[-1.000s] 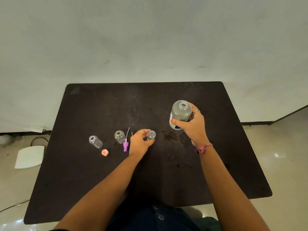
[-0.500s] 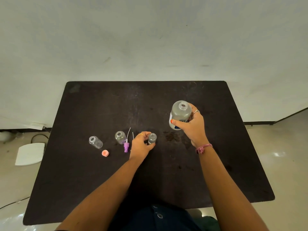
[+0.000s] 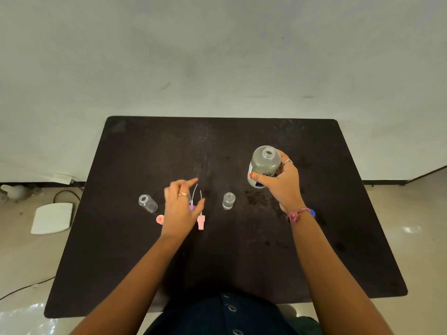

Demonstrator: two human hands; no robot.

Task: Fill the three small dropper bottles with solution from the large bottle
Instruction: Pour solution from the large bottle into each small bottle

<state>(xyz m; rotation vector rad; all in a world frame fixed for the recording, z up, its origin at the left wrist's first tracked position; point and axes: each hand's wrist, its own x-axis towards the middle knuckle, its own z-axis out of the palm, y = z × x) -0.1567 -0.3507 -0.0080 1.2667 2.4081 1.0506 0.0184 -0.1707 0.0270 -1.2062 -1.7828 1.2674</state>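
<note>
My right hand [image 3: 280, 184] grips the large clear bottle [image 3: 263, 163], uncapped and upright, just above the dark table [image 3: 242, 250]. One small bottle [image 3: 228, 200] stands alone left of it, holding some liquid. My left hand [image 3: 180, 206] hovers further left with fingers spread and holds nothing. It covers the middle small bottle. Another small bottle [image 3: 147, 203] stands at the far left, looking empty. A pink dropper top [image 3: 200, 220] and a purple dropper top [image 3: 192, 207] lie by my left hand. An orange cap [image 3: 160, 219] lies near the left bottle.
A blue cap [image 3: 312, 212] peeks out behind my right wrist. Wet spots darken the table [image 3: 256, 198] under the large bottle. A white pad [image 3: 52, 217] and cables lie on the floor to the left. A grey wall stands behind the table.
My left hand let go of the small bottle and moved left over the middle bottle and dropper tops. The right hand keeps the large bottle in the same place.
</note>
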